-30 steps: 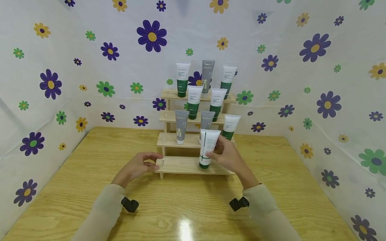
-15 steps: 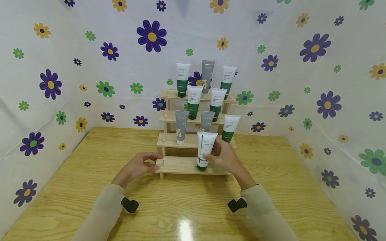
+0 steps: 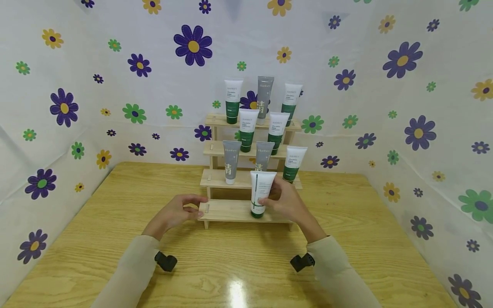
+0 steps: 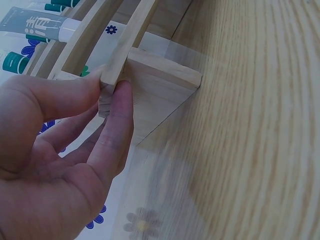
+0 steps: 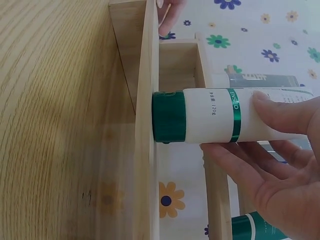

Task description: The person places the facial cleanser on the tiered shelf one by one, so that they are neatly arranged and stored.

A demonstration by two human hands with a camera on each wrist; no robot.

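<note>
My right hand (image 3: pixel 283 199) grips a white squeeze tube (image 3: pixel 262 192) with a green cap between thumb and fingers. The tube stands upright, its cap (image 5: pixel 169 116) right at the bottom shelf of a wooden tiered rack (image 3: pixel 227 209). At the rack's left end my left hand (image 3: pixel 182 209) pinches the end of the bottom shelf (image 4: pixel 112 75), thumb on one face and fingers on the other. Just behind the held tube, on the second shelf, stands a grey tube (image 3: pixel 263 155), partly hidden by it. Another grey tube (image 3: pixel 231 162) is to its left.
A white and green tube (image 3: pixel 294 162) stands at the right of the second shelf. More tubes fill the upper shelves, among them a white and green one (image 3: pixel 233 100) and a grey one (image 3: pixel 265 98) on top. The rack stands on a wooden table (image 3: pixel 154 273) before flowered cloth.
My right hand has moved the white tube left and slightly down along the front of the bottom shelf, slowing toward now. The left hand has stayed at the shelf end.
</note>
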